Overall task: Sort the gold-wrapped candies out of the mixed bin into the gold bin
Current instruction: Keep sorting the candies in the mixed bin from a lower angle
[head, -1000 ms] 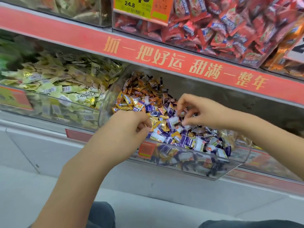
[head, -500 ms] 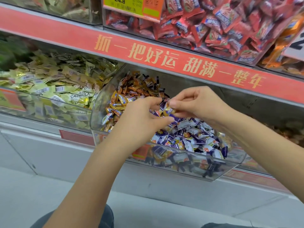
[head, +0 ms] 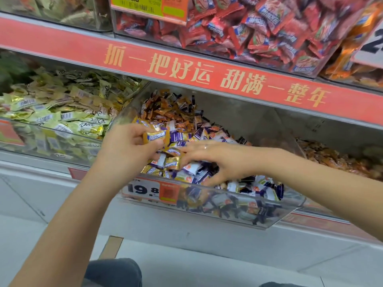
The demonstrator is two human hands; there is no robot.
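At left of centre, your left hand grips a gold-wrapped candy, its long axis level. The gold bin lies just left of it, nearest that hand. Your right hand, seemingly holding nothing, spreads over the mixed bin.

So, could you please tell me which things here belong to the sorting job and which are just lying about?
Job:
- clear plastic mixed bin
- gold bin of pale gold wrappers
- gold-wrapped candy gripped by left hand
- right hand reaching into the mix

Lying about:
- red-wrapped sweets above
- orange price tag
- red shelf banner
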